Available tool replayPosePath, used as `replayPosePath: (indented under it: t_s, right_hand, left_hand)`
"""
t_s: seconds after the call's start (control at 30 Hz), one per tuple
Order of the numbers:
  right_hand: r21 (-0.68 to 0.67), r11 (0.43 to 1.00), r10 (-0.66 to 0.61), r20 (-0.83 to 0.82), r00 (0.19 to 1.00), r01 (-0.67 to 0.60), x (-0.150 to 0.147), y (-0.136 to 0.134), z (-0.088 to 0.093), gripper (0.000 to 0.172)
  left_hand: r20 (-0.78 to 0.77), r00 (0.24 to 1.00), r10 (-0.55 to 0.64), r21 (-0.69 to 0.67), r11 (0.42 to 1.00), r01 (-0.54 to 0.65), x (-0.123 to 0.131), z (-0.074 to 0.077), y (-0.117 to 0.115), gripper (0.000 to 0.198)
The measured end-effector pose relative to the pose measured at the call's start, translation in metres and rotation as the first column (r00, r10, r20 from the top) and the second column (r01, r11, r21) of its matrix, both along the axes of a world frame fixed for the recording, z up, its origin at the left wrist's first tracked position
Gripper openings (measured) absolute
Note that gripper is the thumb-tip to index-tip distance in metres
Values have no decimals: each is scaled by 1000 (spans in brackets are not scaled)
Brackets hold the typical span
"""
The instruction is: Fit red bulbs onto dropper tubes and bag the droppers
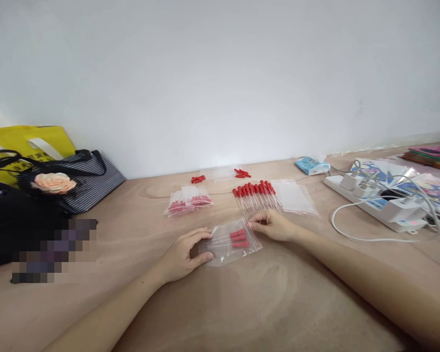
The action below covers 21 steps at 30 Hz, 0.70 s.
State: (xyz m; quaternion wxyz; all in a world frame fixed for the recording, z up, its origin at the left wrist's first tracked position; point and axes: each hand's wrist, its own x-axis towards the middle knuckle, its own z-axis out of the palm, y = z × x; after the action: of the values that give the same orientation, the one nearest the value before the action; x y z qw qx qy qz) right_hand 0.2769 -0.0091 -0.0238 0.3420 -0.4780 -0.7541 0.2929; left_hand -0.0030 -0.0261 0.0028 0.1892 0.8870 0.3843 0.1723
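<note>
A clear zip bag (220,256) lies flat in front of me, its red-lined zip edge towards the right. Inside are several thin pale sticks with red bulb ends (238,238), like droppers. My left hand (183,256) grips the bag's left end, fingers on top and thumb at the near side. At the zip edge's far corner, my right hand (273,226) pinches the plastic between thumb and forefinger. Just beyond it, more red-ended droppers (254,193) lie in a row beside a stack of clear zip bags (297,198). Filled bags (187,204) are piled farther left.
Near the wall lie two small groups of loose red bulbs (198,179) and clear tubes (223,173). A blue tissue pack (311,165) and a white power strip (377,205) with looping cables sit at right. Bags, including a striped one (91,183), crowd the left.
</note>
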Motion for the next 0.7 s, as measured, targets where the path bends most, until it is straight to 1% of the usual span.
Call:
replayPosePath:
  t_s: [0.03, 0.07, 0.1, 0.13, 0.27, 0.37, 0.47, 0.6, 0.7]
  right_hand:
    - [22, 999, -43, 44, 998, 42, 5, 8, 4, 18]
    - [61, 989, -137, 95, 986, 131, 9, 17, 7, 17]
    - [106, 960, -271, 147, 951, 258, 13, 28, 10, 15]
    - [121, 938, -340, 162, 926, 324, 15, 39, 12, 16]
    - [133, 879, -475, 198, 857, 457, 13, 83, 15, 20]
    - [116, 841, -541, 218, 813, 528, 6, 106, 15, 23]
    - [86, 824, -563, 235, 792, 560, 2, 118, 14, 20]
    - [49, 830, -551, 218, 806, 555, 1, 124, 15, 13]
    - [37, 823, -565, 155, 811, 566, 3, 122, 22, 11]
  left_hand:
    - [-8, 1000, 2, -2, 1000, -2, 0, 0, 0, 35]
    - [-13, 1000, 3, -2, 1000, -3, 0, 0, 0, 35]
    - [-16, 1000, 3, -2, 1000, -3, 0, 0, 0, 35]
    - [-18, 1000, 3, 0, 1000, -3, -1, 0, 0, 35]
    - [-11, 1000, 7, 2, 1000, -7, -2, -2, 0, 36]
    - [-2, 1000, 13, -19, 1000, -14, -3, -3, -1, 36]
    - [5, 1000, 14, -39, 999, -13, -3, -2, -1, 35]
    - [-2, 1000, 11, -40, 999, -11, -3, -1, 0, 34]
    - [-6, 1000, -1, -34, 999, 1, -3, -2, 1, 32]
